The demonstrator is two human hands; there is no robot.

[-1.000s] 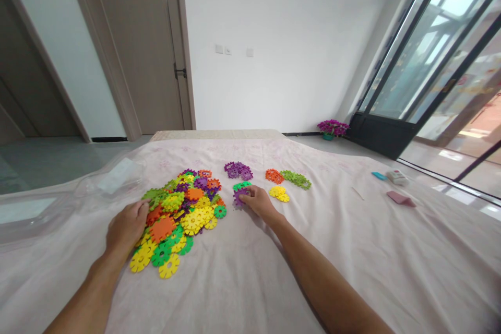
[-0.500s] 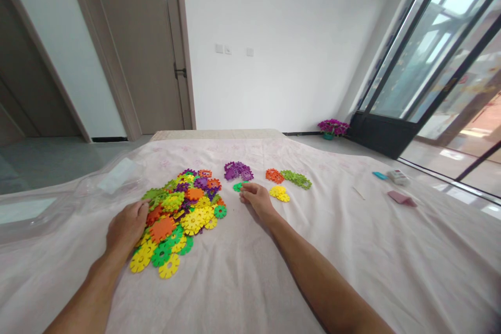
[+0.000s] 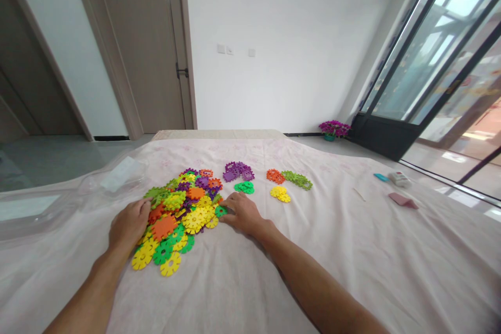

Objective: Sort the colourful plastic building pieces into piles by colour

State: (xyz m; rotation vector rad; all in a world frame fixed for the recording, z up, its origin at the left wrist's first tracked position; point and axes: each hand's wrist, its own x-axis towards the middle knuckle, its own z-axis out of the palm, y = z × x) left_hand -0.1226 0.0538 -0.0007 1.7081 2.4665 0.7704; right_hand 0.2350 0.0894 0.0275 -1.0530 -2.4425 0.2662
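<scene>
A mixed pile of flat plastic building discs and squares (image 3: 164, 227) lies on the cloth, in yellow, green, orange and purple. My left hand (image 3: 130, 223) rests against the pile's left edge, its fingers loosely bent and gripping no piece that I can see. At the pile's right edge, my right hand (image 3: 243, 213) has its thumb and fingers apart around a green notched disc (image 3: 220, 211), which still lies flat. Beyond that hand is a small green stack (image 3: 244, 187). Purple square pieces (image 3: 238, 171) are grouped behind it.
Farther right lie orange pieces (image 3: 275, 176), light green pieces (image 3: 297, 180) and yellow discs (image 3: 280, 194). Clear plastic packaging (image 3: 72, 209) is at the left. A pink folded item (image 3: 403, 200), a white box (image 3: 399, 179) and a blue item (image 3: 381, 177) sit at the right on the cloth (image 3: 344, 250).
My right hand has moved left and nearer, from the green stack to the pile's edge, and its fingers have spread. The green stack is now uncovered. My left hand stays at the pile.
</scene>
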